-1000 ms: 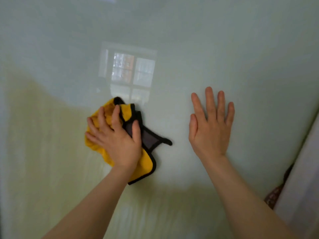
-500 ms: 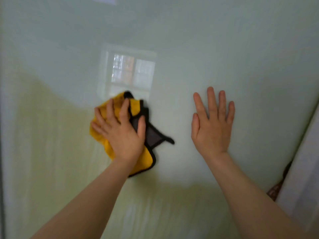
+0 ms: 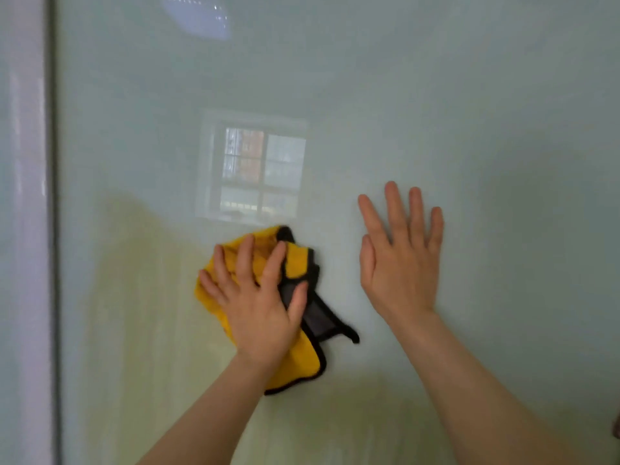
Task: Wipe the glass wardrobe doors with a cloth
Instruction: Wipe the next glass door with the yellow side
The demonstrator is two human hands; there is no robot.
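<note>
A pale green glass wardrobe door (image 3: pixel 436 95) fills the view. My left hand (image 3: pixel 258 303) presses a bunched yellow cloth with black trim and a grey patch (image 3: pixel 298 263) flat against the glass, fingers spread and nearly straight. To its right, my right hand (image 3: pixel 399 260) lies flat on the glass with straight fingers, holding nothing. The two hands are a short gap apart. Much of the cloth is hidden under my left hand.
A dark vertical seam and a pale frame strip (image 3: pixel 30 229) run down the door's left side. The glass mirrors a window (image 3: pixel 258 169) just above the cloth and a ceiling light (image 3: pixel 198 15) at the top.
My left hand has slid the cloth to the right, closer to my right hand. The view has shifted so the door's left frame now shows. The right hand stays flat on the glass.
</note>
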